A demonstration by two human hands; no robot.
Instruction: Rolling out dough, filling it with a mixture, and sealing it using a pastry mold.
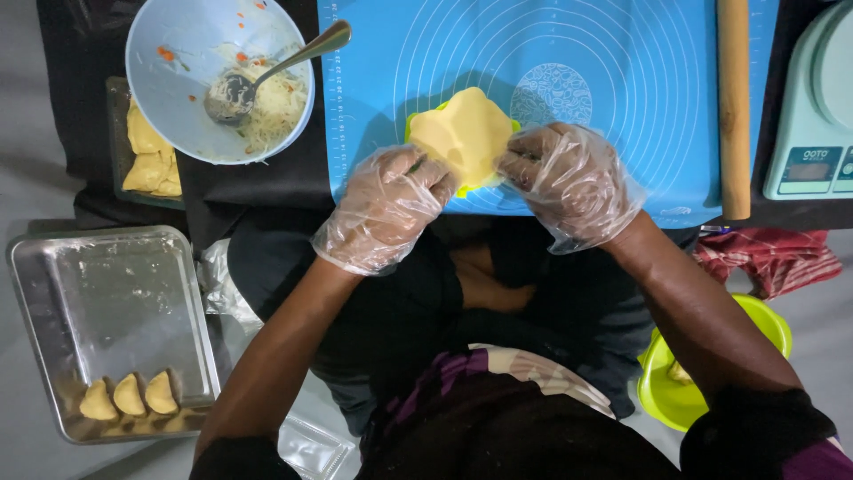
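I see my left hand (386, 209) and right hand (569, 182), both in crinkled clear plastic gloves, pinching a soft yellow dough round (462, 133) draped over a green mould (415, 124) at the smooth blue mat's (622, 53) six o'clock edge. At ten o'clock sits a pale bowl (169, 36) of shredded filling.

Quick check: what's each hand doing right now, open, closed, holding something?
Left hand: closed on the near left edge of the yellow dough sheet over a green mould.
Right hand: closed on the same sheet's right edge.
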